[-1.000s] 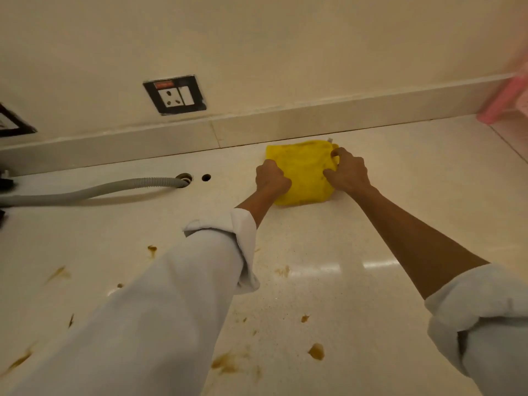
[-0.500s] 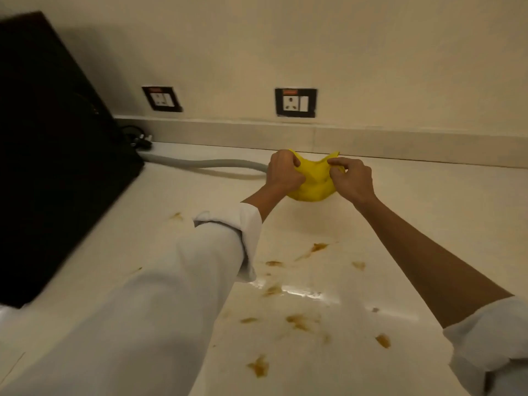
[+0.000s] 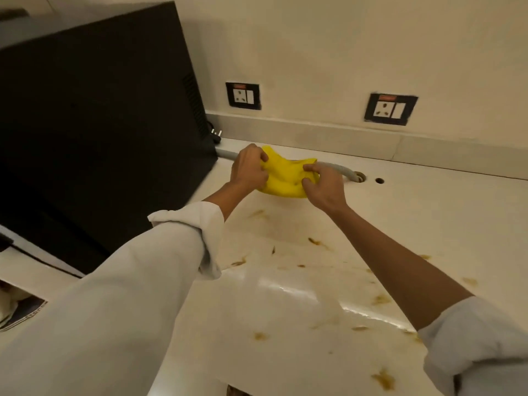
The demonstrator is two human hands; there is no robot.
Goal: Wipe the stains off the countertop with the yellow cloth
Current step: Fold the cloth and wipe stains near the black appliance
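Both arms reach forward over the countertop (image 3: pixel 428 224) (brown stains (image 3: pixel 383 380) dot it). The left hand (image 3: pixel 248 170) and right hand (image 3: pixel 324 185) pinch the yellow cloth (image 3: pixel 285 177), fingers curled into its opposite edges; it sags bunched between them, above the surface.
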